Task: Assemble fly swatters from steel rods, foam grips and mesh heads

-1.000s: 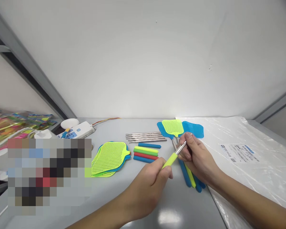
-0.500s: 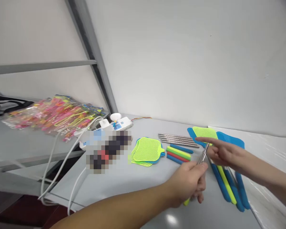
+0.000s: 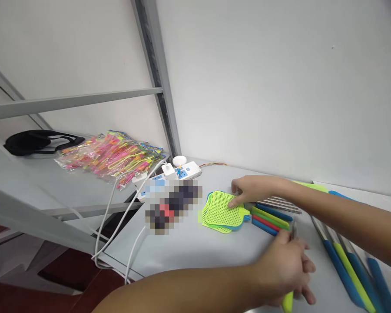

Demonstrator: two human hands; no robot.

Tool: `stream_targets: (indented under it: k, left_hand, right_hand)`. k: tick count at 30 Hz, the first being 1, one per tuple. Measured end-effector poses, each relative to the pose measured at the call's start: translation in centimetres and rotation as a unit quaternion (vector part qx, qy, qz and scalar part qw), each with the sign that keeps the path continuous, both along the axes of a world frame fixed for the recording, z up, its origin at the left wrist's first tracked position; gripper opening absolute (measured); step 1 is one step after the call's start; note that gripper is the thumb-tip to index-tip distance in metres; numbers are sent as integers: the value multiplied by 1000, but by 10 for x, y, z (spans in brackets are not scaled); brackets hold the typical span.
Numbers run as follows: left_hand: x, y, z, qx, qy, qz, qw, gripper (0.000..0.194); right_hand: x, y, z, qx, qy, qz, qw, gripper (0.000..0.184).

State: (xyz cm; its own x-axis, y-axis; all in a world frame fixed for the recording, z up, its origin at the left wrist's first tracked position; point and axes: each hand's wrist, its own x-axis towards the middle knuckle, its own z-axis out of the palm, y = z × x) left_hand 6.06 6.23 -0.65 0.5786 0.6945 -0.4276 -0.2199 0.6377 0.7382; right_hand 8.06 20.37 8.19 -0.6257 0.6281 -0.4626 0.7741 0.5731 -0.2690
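Note:
My left hand [image 3: 282,267] is closed round a fly swatter handle, whose metal rod [image 3: 293,229] sticks out above the fist and whose yellow-green grip [image 3: 288,301] shows below. My right hand [image 3: 243,191] reaches over a small stack of fly swatter heads [image 3: 220,211], yellow-green on top with blue beneath. Its thumb lies over the top head's upper right part, and the other fingers curve apart beyond the far edge. Beside the stack are loose grips [image 3: 270,218] in blue, yellow-green and red. Several metal rods [image 3: 278,203] lie behind them, partly under my right forearm.
Fly swatters with blue and yellow-green grips [image 3: 350,269] lie at the right. White power strips [image 3: 190,171] with cables stand at the table's back left, near a pixelated dark object [image 3: 174,206]. Bagged colourful items [image 3: 114,152] and a black strap-like object [image 3: 35,141] occupy the shelf.
My right hand has moved left from the rod's tip to the swatter heads. My left hand still grips the handle. The view has shifted left.

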Motion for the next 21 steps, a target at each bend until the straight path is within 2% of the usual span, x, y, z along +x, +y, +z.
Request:
stream_targets:
  k: [3, 6, 10, 13, 17, 19, 21]
  left_hand:
    - [-3, 2, -1, 18, 18, -75, 997, 21]
    - [-3, 5, -2, 23, 20, -123, 992, 18]
    - [-5, 9, -3, 50, 33, -198, 978, 7]
    - [-10, 14, 1, 87, 48, -273, 957, 5]
    - [-12, 26, 9, 106, 24, -416, 903, 13]
    - [-9, 33, 16, 79, 46, -479, 873, 16]
    - [-4, 40, 24, 22, 114, -514, 850, 24]
  right_hand:
    - [-18, -4, -13, 32, -20, -11, 999, 73]
    - [-20, -5, -19, 58, 1, -27, 998, 64]
    - [-11, -3, -21, 104, 48, -50, 992, 51]
    - [-6, -5, -18, 120, 88, -67, 987, 43]
    - [4, -16, 2, 109, 141, -72, 981, 33]
    - [17, -22, 19, 108, 169, -73, 977, 32]
    - [36, -30, 39, 127, 191, -81, 970, 31]
